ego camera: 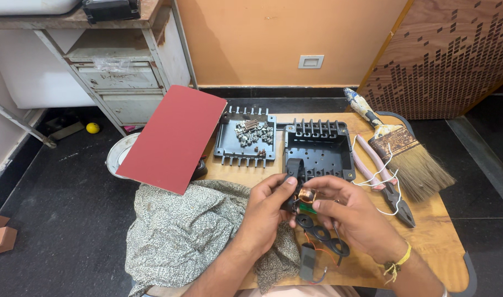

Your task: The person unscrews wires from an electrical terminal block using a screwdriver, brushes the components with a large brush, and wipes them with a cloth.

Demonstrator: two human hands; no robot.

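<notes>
- A person seated at a small wooden table (427, 231) grips a small copper-wound coil assembly (305, 196) over the table's near middle, just in front of an open black plastic housing (317, 151).
- The left hand (268, 212) has its fingers closed narrowly on the assembly's dark left end, thumb on top.
- The right hand (348, 212) pinches the copper coil from the other side, fingers curled; a yellow thread band (400, 258) circles that wrist.
- A black cable clamp with looped openings (320, 234) hangs below the coil, with thin orange wires trailing to a small grey block (307, 263); how they join is hard to make out.
- A black lid tray (246, 143) holding loose silver screws (254, 133) lies left of the housing.
- Pink-handled pliers (383, 176), a white wire (378, 176) and a worn paintbrush (400, 146) rest on the table's right side.
- A red board (171, 137) leans at the left edge above a patterned cloth (185, 231).
</notes>
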